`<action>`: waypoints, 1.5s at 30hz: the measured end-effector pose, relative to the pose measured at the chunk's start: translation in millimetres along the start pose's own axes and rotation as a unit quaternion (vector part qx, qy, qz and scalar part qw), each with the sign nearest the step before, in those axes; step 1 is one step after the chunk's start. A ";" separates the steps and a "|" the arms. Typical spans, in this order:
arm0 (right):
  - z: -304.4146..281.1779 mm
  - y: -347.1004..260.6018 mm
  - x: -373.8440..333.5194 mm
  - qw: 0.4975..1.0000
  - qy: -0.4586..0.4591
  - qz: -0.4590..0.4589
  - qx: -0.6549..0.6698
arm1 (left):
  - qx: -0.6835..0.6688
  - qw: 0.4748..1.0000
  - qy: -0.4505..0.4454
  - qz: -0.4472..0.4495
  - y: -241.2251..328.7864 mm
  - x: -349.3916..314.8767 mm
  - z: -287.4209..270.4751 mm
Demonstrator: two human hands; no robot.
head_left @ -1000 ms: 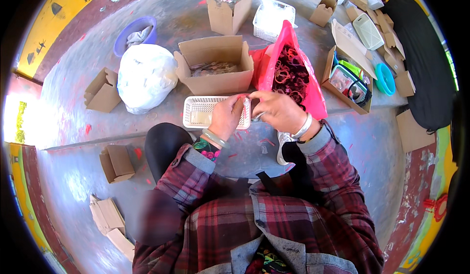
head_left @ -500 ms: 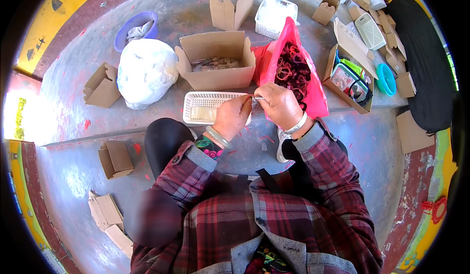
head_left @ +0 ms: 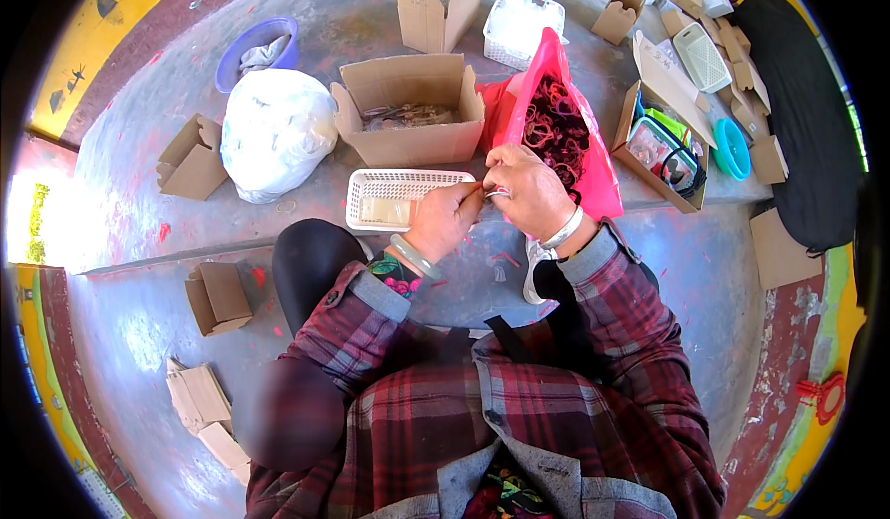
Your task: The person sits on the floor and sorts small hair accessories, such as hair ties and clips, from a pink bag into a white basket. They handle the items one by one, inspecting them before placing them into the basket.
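Note:
Both of my hands meet in front of the pink plastic bag. My left hand is closed in a pinch, its fingertips close against those of my right hand. A small pale sliver shows between the fingertips, too small to name. My right hand is curled, with its fingers pressed together. Beside my left hand stands a white perforated plastic basket with a flat, clear-looking packet in it. The pink plastic bag lies open just beyond my right hand, full of dark red looped bands.
A cardboard box holding small packets stands behind the basket. To its left are a stuffed white plastic bag and a purple basin. At right, another carton holds mixed items near a turquoise basin. A raised step edge runs across.
My right hand has turned slightly and its fingers have curled further in. The fingertips of both hands stay together, and the left hand has barely moved.

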State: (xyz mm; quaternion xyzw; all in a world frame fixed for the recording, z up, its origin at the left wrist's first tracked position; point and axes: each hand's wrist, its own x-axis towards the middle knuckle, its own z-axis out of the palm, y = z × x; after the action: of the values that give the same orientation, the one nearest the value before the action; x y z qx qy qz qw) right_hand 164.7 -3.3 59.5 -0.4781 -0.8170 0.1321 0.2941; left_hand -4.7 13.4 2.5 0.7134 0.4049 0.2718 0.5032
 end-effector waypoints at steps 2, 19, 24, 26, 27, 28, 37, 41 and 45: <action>2.7 9.3 -0.8 0.999 -0.022 -0.002 0.025 | -0.130 0.990 -0.008 -0.056 2.6 -0.1 1.1; -8.8 6.7 -0.2 0.987 0.021 0.015 0.161 | -0.173 0.980 -0.012 -0.093 -4.2 4.3 0.4; -9.4 13.1 0.1 0.998 0.021 -0.060 0.027 | -0.137 0.989 -0.013 -0.052 -7.7 4.7 -0.8; -9.1 13.6 0.6 0.998 0.009 -0.068 0.003 | -0.081 0.996 -0.007 -0.034 -18.1 6.3 0.2; -8.7 15.5 0.2 0.997 0.000 -0.074 -0.007 | -0.053 0.998 -0.005 -0.025 -18.3 6.8 0.4; -8.4 16.5 -0.1 0.997 -0.008 -0.079 -0.017 | -0.022 1.000 0.008 -0.007 -18.2 6.2 1.2; -4.6 7.1 -2.0 0.997 -0.009 -0.060 -0.041 | 0.159 0.986 -0.017 0.053 3.1 -2.3 4.5; -7.1 4.8 -3.3 0.994 -0.047 -0.074 -0.072 | 0.123 0.990 0.003 0.067 4.3 -3.2 4.9; -7.1 5.5 -5.2 0.992 -0.054 -0.071 -0.088 | 0.030 1.000 -0.003 0.003 -10.3 1.4 6.6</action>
State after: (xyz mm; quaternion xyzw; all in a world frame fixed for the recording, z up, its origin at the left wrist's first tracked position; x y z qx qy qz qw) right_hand 174.8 -5.4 60.5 -0.4348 -0.8721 0.0642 0.2151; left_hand -1.8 13.0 -9.4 0.7300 0.4095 0.2587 0.4821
